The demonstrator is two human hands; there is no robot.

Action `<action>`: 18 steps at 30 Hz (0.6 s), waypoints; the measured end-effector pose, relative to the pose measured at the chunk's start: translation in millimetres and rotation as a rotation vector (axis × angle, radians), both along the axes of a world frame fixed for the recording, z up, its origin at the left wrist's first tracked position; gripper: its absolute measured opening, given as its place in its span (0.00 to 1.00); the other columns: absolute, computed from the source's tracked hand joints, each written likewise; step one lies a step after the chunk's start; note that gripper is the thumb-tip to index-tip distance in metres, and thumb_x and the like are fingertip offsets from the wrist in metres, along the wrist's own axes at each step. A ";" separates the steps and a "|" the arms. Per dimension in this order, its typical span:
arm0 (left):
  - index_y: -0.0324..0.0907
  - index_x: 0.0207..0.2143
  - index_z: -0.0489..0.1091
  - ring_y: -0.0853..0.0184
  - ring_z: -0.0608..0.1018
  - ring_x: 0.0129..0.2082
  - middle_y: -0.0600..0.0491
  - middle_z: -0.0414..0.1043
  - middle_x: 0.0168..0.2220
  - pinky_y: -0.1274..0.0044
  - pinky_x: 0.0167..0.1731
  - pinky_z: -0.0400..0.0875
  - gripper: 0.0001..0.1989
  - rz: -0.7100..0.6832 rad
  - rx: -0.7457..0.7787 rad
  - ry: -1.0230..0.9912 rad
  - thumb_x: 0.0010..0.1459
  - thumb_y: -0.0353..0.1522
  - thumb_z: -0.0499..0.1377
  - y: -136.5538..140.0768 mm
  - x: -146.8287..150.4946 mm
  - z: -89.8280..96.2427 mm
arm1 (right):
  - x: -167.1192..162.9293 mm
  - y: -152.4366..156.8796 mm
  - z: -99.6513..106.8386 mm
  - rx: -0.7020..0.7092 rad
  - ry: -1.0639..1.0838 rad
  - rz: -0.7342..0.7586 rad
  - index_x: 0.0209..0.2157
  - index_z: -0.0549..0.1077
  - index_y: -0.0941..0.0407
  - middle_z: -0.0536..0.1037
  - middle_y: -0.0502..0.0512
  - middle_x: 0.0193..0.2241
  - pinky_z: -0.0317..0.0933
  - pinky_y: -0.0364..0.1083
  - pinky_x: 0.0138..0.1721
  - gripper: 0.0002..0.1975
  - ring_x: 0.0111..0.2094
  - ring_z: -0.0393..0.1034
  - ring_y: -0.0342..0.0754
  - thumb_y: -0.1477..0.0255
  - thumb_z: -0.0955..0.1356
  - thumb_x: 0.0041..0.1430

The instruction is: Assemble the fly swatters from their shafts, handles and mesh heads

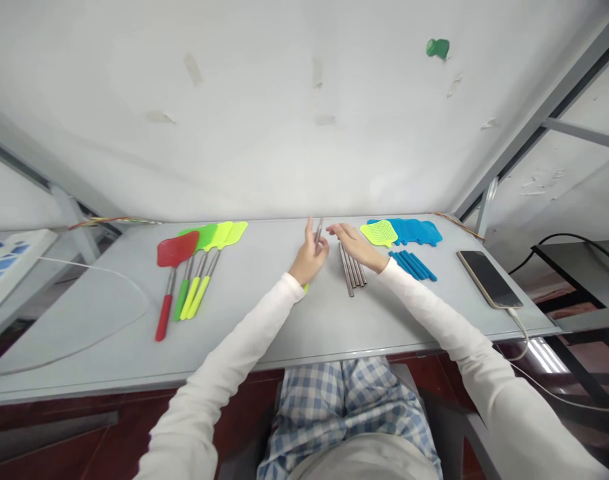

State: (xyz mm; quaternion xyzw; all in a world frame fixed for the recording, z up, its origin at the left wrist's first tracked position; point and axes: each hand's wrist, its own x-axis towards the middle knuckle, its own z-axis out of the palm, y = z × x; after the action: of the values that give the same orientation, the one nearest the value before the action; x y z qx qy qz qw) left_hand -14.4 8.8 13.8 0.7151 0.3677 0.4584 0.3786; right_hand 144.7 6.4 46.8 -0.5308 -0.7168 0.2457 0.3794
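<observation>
My left hand [309, 260] is closed around a thin metal rod [319, 231] that points up and away from me. A yellow-green end [306, 288], probably its handle, peeks out below my left wrist; the rest is hidden by the hand. Just to the right, my right hand [355, 244] has its fingers stretched toward the rod and holds nothing I can see. Under and beside my right hand lie several loose metal tubes [353, 272]. Beyond that wrist are a yellow-green fly swatter head [379, 233], a fanned stack of blue swatter heads [418, 231] and several blue handles [413, 265].
On the left of the grey table [264, 307] lie a red fly swatter [177, 250], a green one [183, 293] and two yellow-green ones [202, 287]. A phone [489, 279] with a charging cable is at the right. A white wall [304, 133] stands behind the table.
</observation>
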 end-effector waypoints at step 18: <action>0.41 0.41 0.63 0.62 0.73 0.41 0.46 0.67 0.40 0.73 0.39 0.66 0.14 0.171 0.157 0.450 0.67 0.40 0.45 -65.6 16.7 7.2 | -21.6 -32.8 40.0 0.026 1.067 -0.274 0.25 0.49 0.51 0.46 0.42 0.17 0.56 0.41 0.19 0.29 0.16 0.47 0.40 0.38 0.52 0.55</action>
State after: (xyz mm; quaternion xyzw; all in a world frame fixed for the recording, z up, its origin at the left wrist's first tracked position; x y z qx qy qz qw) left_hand 2.3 -56.9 20.9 0.7927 0.4651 0.3452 0.1902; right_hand 123.1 -26.4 86.8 -0.4162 -0.3523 0.4204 0.7252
